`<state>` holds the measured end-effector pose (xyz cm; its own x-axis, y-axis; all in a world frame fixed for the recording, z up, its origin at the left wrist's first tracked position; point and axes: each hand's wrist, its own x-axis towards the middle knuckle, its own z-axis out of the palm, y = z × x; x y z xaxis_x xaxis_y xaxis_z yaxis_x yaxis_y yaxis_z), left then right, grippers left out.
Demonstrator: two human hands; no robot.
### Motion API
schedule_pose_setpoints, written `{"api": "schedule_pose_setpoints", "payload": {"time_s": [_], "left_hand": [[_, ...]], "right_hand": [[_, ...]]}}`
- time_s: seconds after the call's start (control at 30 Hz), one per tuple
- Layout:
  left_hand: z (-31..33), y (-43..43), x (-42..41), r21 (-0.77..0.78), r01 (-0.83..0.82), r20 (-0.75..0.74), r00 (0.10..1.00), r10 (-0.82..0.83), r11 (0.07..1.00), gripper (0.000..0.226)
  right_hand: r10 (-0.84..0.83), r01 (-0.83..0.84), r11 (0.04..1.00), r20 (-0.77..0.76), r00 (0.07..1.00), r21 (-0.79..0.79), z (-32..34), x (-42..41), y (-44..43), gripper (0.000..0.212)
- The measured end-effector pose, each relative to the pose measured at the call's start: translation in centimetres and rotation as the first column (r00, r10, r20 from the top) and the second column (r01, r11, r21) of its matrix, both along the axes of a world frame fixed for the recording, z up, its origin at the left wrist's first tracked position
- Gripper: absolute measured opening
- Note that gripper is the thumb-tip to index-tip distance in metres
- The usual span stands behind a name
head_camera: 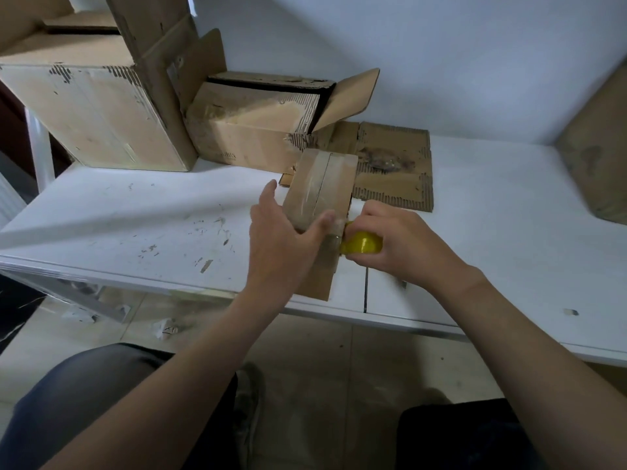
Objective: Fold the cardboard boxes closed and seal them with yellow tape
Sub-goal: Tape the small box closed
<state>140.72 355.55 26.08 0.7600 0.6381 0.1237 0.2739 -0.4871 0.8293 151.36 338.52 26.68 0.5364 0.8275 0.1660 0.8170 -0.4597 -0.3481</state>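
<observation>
Box (320,188) points lengthwise away — left hand (281,242) flat against it, right hand (400,242) gripping yellow tape (361,244).

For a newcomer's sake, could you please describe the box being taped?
Find the white table, then its near edge. The small box is pressed by the left hand, beside the yellow tape roll. Unlike the big box and the torn box behind, its flaps are shut.

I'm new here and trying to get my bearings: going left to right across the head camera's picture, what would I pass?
large cardboard box → left hand → yellow tape roll → right hand → leaning cardboard sheet
</observation>
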Motion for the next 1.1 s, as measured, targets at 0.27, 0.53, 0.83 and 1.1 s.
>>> {"api": "schedule_pose_setpoints", "payload": {"time_s": [0.27,0.53,0.83,1.1], "left_hand": [[-0.5,-0.6,1.6,0.072,-0.096,-0.048,0.994,0.099,0.993,0.105],[-0.8,2.8,0.6,-0.148,-0.182,0.026,0.982,0.188,0.972,0.041],[-0.3,1.9,-0.1,0.037,-0.128,-0.003,0.992,0.128,0.991,0.043],[-0.2,0.7,-0.1,0.113,0.138,-0.169,0.979,-0.118,0.984,0.090]], "right_hand": [[-0.052,0.052,0.999,-0.016,0.999,0.008,-0.3,-0.6,0.3,0.038],[-0.049,0.049,0.999,-0.047,0.998,0.009,-0.4,-0.2,-0.1,0.037],[-0.074,0.072,0.997,-0.093,0.993,-0.027,0.1,-0.3,0.0,0.030],[-0.243,0.243,0.965,-0.014,0.970,0.095,0.0,0.1,1.2,0.063]]}}
